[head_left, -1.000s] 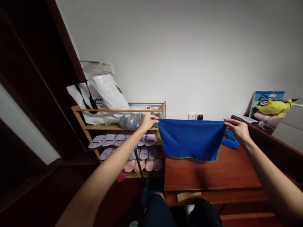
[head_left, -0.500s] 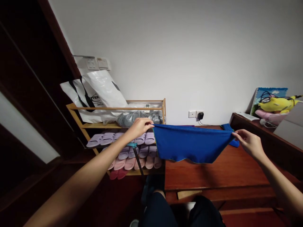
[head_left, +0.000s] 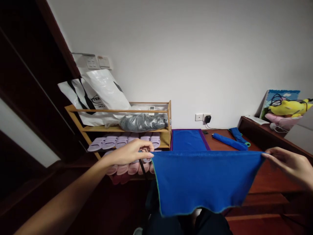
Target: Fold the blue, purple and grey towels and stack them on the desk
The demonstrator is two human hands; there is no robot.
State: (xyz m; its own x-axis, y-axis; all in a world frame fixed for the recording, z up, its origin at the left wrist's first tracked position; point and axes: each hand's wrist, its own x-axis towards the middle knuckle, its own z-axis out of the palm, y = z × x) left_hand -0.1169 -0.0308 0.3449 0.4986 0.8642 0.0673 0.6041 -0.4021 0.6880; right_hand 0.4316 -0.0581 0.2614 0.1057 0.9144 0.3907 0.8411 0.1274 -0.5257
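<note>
A blue cloth (head_left: 205, 182) with green edging hangs stretched between my two hands, over my lap and the front of the desk. My left hand (head_left: 137, 150) pinches its upper left corner. At the upper right corner, my right hand (head_left: 290, 163) grips it between thumb and fingers. Behind it on the desk lies a flat blue cloth with purple edging (head_left: 188, 139), its near part covered by the held one. To the right of that are a rolled blue cloth (head_left: 230, 142) and a folded blue cloth with a green edge (head_left: 238, 135).
A wooden shoe rack (head_left: 84, 129) with rows of slippers (head_left: 110, 142) and white bags (head_left: 105, 93) stands left of the wooden desk (head_left: 271, 176). A raised ledge at the right bears a yellow plush toy (head_left: 288, 108). A black plug (head_left: 207, 119) sits in the wall socket.
Both hands have come lower and nearer to me, and the right has moved outward, pulling the cloth wider. The purple-edged cloth and the rolled one behind have come into view.
</note>
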